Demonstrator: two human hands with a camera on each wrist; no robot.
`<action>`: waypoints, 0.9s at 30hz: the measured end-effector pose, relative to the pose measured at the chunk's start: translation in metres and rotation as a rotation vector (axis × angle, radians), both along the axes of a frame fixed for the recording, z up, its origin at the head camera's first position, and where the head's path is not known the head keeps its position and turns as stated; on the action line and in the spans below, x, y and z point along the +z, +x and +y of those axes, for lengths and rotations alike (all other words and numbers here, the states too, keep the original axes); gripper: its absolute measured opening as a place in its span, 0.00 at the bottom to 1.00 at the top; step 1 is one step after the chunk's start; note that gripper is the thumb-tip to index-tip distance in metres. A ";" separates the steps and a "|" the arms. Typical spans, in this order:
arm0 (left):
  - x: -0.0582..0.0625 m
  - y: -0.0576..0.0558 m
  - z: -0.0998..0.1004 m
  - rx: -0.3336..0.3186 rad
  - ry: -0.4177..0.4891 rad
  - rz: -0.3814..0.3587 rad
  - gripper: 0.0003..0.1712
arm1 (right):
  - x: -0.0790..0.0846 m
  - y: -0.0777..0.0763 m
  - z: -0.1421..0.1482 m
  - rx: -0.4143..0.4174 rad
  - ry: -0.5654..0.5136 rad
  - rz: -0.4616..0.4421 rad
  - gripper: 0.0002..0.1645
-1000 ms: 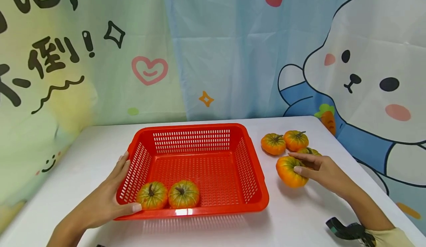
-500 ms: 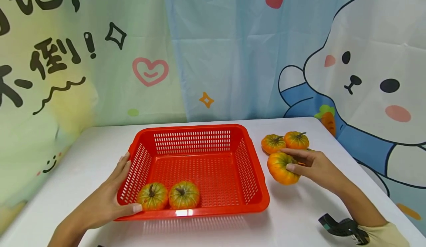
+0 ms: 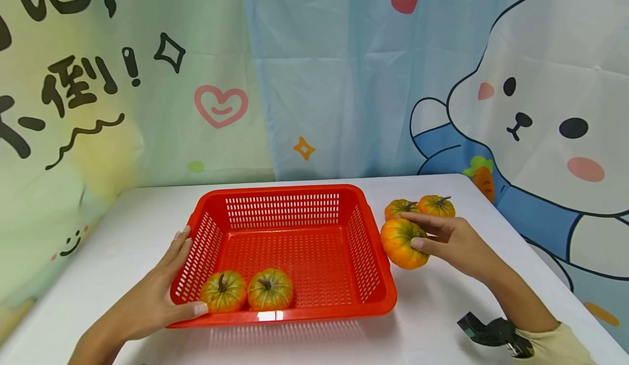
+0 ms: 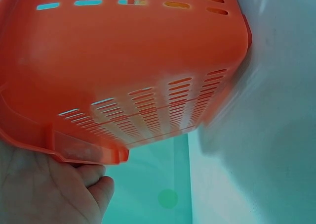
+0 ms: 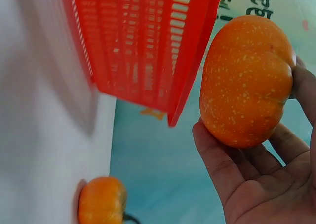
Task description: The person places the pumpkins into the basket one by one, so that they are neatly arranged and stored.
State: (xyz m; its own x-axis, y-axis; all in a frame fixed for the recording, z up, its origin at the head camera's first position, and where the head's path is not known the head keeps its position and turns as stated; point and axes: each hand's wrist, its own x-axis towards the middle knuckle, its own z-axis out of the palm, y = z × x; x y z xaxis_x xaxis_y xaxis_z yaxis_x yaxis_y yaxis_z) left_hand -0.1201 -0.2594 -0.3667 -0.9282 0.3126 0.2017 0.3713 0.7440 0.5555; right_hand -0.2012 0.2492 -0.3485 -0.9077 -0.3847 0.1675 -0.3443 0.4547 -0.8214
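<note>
A red plastic basket [image 3: 295,313] stands on the table with two small green-and-orange pumpkins [image 3: 223,291] in its front left part. My left hand [image 3: 147,294] grips the basket at its front left corner, thumb on the rim; in the left wrist view its fingers [image 4: 101,189] curl under the rim. My right hand [image 3: 457,242] holds an orange pumpkin [image 3: 400,245] between thumb and fingers, off the table beside the basket's right rim. In the right wrist view this pumpkin [image 5: 247,80] shows its smooth speckled side, with fingers beneath and behind it.
Behind the right hand, two more pumpkins [image 3: 436,205] sit on the white table [image 3: 162,201]. A black strap-like device [image 3: 493,332] is on the right wrist near a beige sleeve [image 3: 557,346]. A printed curtain [image 3: 314,81] hangs behind the table.
My right hand has carried the orange pumpkin leftward and slightly up, to the basket's right rim. The left hand and the basket have stayed in place.
</note>
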 end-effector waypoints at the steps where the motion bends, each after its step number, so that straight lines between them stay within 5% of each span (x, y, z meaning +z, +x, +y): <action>1: 0.000 0.000 0.000 -0.001 0.002 -0.002 0.67 | 0.001 0.000 -0.003 0.008 -0.007 0.008 0.28; 14: 0.000 0.001 -0.001 0.008 0.001 -0.013 0.66 | 0.006 -0.003 -0.028 0.115 -0.073 0.076 0.28; 27: 0.000 0.001 -0.001 0.008 0.002 -0.022 0.66 | 0.007 -0.009 -0.058 0.220 -0.102 0.000 0.28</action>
State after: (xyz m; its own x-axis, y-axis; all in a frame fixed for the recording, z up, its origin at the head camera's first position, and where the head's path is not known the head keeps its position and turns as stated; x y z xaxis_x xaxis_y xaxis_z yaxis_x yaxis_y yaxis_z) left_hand -0.1195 -0.2602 -0.3664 -0.9348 0.3050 0.1817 0.3531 0.7456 0.5652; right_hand -0.2103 0.1913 -0.3418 -0.8041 -0.5541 0.2155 -0.4257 0.2836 -0.8592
